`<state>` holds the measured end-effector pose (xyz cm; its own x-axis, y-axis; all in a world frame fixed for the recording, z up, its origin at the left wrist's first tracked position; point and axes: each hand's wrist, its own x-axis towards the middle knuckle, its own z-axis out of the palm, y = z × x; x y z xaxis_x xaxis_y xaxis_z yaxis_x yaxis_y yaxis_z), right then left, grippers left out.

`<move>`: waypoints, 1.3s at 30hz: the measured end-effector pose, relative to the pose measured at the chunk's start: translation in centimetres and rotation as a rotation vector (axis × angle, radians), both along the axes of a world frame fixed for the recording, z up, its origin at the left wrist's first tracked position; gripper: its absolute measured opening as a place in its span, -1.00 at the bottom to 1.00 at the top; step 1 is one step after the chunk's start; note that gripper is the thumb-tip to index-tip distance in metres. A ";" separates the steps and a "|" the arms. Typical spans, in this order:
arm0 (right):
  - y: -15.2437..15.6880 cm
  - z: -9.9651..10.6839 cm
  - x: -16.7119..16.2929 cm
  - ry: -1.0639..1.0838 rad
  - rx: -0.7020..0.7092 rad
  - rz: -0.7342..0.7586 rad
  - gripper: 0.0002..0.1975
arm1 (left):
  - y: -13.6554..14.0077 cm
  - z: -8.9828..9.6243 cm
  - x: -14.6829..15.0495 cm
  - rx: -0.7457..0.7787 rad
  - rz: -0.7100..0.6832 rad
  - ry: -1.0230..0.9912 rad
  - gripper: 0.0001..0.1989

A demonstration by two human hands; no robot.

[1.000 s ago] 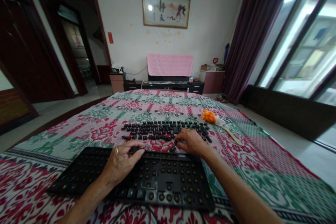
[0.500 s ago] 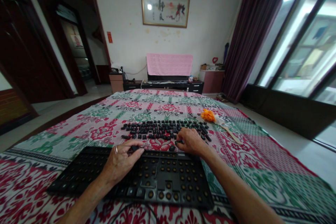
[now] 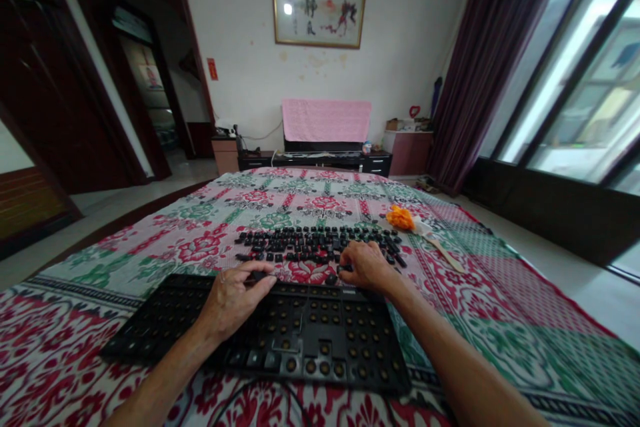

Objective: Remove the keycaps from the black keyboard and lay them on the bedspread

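Note:
A black keyboard (image 3: pixel 327 337) lies on the patterned cloth, most of its keys off and round switch spots bare; a few keycaps remain along its near edge. Over its far edge, my left hand (image 3: pixel 233 300) pinches a small black keycap (image 3: pixel 259 275) between thumb and fingers. My right hand (image 3: pixel 367 265) is just beyond the keyboard, fingers curled down on a dark keycap (image 3: pixel 344 268), mostly hidden. Close beside those fingers is a loose keycap (image 3: pixel 331 279). Many more keycaps (image 3: pixel 300 240) are spread in rows on the cloth behind.
An orange pompom-like bundle (image 3: pixel 400 217) lies right of the keycaps, beside a brush with a pale wooden handle (image 3: pixel 445 256). A dark cable (image 3: pixel 240 397) loops at the near side of the keyboard. The flowered cloth (image 3: pixel 320 203) covers the whole table.
The view has shifted slightly, so everything sits a little to the right. Both hands keep nearly the same places, left at the keyboard's far edge and right by the loose keycaps.

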<state>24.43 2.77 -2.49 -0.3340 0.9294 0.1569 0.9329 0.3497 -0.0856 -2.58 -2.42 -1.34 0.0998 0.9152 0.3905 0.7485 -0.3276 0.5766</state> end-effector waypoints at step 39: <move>0.2 0.3 -0.6 -0.004 -0.022 0.213 -0.77 | -0.1 0.0 0.1 -0.020 -0.037 -0.004 -0.76</move>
<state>23.84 2.98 -2.15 -0.5238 0.8410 0.1358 0.8385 0.5371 -0.0920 -2.45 -2.53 -1.32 0.1318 0.9186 0.3724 0.7340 -0.3430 0.5862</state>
